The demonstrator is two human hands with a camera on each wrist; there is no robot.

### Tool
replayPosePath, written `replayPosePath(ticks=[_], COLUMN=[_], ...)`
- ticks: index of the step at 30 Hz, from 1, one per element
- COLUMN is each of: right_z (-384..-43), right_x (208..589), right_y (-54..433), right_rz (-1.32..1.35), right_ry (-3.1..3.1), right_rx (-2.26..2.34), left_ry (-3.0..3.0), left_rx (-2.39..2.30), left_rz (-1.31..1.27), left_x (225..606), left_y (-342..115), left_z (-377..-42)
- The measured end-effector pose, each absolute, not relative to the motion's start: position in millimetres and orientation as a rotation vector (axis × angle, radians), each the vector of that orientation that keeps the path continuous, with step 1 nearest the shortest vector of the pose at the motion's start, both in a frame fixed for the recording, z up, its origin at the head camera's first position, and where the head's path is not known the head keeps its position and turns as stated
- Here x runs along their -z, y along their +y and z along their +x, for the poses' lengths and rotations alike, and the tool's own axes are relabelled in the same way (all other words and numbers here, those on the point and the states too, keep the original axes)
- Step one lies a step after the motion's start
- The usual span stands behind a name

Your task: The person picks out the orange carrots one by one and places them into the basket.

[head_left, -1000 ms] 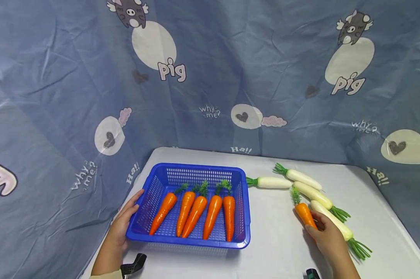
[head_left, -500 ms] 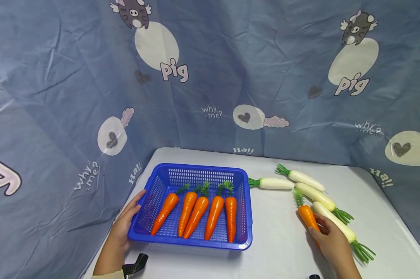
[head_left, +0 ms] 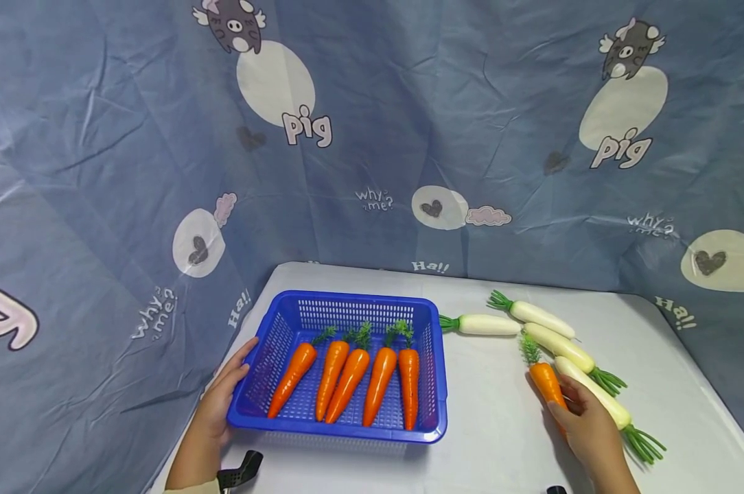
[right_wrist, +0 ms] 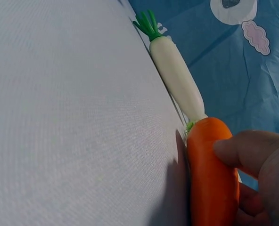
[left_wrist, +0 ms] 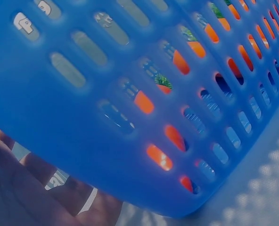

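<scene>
In the head view my right hand [head_left: 588, 425] pinches an orange carrot [head_left: 546, 384] with a green leafy top, its narrow end partly hidden by the hand. The right wrist view shows the thumb pressed on top of the carrot [right_wrist: 212, 174], fingers at its far side, close over the white surface. My left hand [head_left: 214, 401] rests against the left outer side of a blue plastic basket [head_left: 341, 431], fingers extended along it. Several carrots [head_left: 378, 384] lie side by side in the basket, tops toward the back. Through its slotted wall [left_wrist: 97, 136], the left wrist view shows orange pieces.
Several white radishes lie right of the basket: one [head_left: 489, 324] by its rim, another [head_left: 541, 317] behind, others [head_left: 594, 391] beside my right hand. A white cloth [head_left: 477, 439] covers the table. Blue printed fabric [head_left: 372, 137] hangs at the back and left.
The whole head view has shifted slightly. Both hands keep their places, the right still holding the carrot by the radishes, the left still at the basket.
</scene>
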State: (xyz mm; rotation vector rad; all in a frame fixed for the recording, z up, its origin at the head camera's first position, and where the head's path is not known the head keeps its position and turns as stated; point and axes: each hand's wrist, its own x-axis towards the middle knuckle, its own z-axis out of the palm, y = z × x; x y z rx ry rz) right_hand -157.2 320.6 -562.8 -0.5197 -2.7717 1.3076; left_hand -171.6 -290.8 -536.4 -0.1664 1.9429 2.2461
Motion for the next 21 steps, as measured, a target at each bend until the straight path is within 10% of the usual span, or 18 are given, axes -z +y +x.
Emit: replayPosePath(ticks=[21], right_z=[-155.6], right_x=[562.9], right_y=[314.4], right_rz=[-0.611], right_ry=[-2.701], right_rx=[-1.398], left_ry=[1.960], left_rx=[-2.233], left_rz=[-0.172], left_x=[535.6], left_y=[-290.4], left_z=[-172.1])
